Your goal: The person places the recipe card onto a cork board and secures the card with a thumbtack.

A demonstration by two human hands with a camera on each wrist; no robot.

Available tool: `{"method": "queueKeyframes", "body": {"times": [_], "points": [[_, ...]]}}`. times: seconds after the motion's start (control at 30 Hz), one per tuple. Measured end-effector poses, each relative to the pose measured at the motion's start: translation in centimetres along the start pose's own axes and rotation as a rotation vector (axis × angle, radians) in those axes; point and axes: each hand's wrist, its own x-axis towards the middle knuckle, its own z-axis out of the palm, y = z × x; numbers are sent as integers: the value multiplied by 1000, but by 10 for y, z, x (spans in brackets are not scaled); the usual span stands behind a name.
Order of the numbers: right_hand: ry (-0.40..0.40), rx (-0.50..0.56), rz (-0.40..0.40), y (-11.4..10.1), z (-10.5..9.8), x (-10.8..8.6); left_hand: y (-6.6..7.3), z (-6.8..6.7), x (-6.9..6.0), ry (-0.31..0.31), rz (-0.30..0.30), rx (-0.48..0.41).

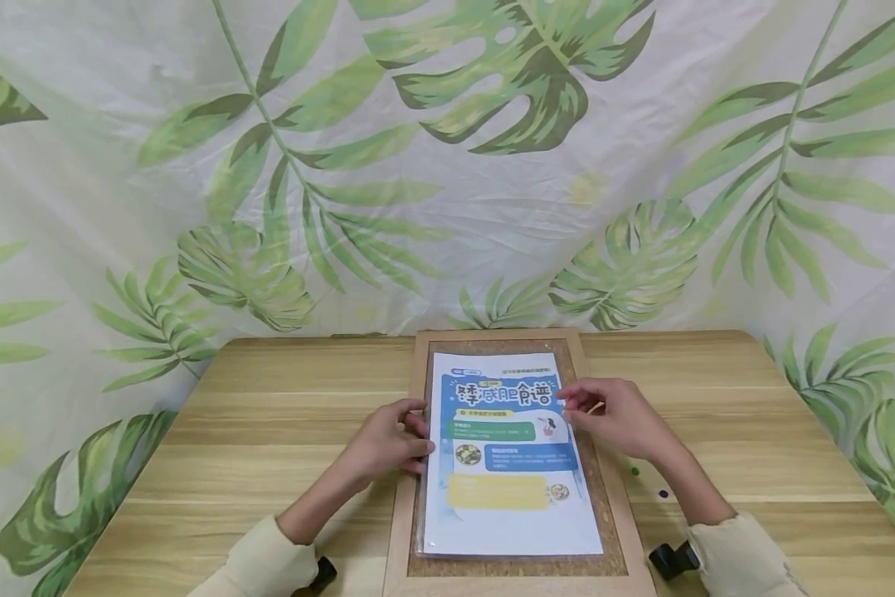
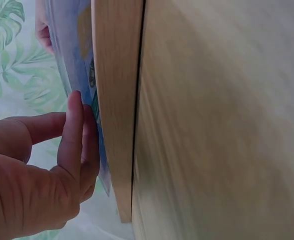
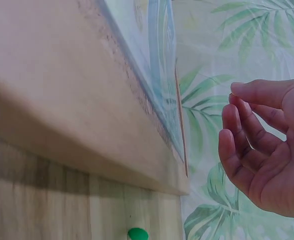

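Observation:
A printed sheet in clear plastic lies on a wood-framed cork board, with blue, green and yellow panels printed on it. My left hand rests at the sheet's left edge, thumb and fingertips touching it; the left wrist view shows these fingers beside the frame. Above the sheet's upper right edge is my right hand. Its thumb and forefinger meet at the tips on a tiny pin-like thing, mostly hidden, while the other fingers curl loosely.
On the wooden table, right of the board, lie a green thumbtack and a small dark round piece. A leaf-print cloth hangs behind the table. Both wrists carry black devices.

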Motion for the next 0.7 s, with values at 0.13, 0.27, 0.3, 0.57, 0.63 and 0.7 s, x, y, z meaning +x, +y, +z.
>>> {"method": "queueKeyframes", "body": {"times": [0.13,0.27,0.3,0.57,0.63,0.7], "points": [[-8,-1,-11,-2,3,4,3,3,1,7,12,47],[-19,-1,-9,-5,6,9,6,4,2,5,17,111],[-24,0,-14,-7,7,11,7,4,2,0,16,120],[-41,-15,-24,-13,12,23,10,8,6,-47,6,157],[-50,-11,-32,-14,14,28,10,9,7,-50,7,170],[-63,-4,-37,-14,17,34,11,10,8,-47,5,183]]}}
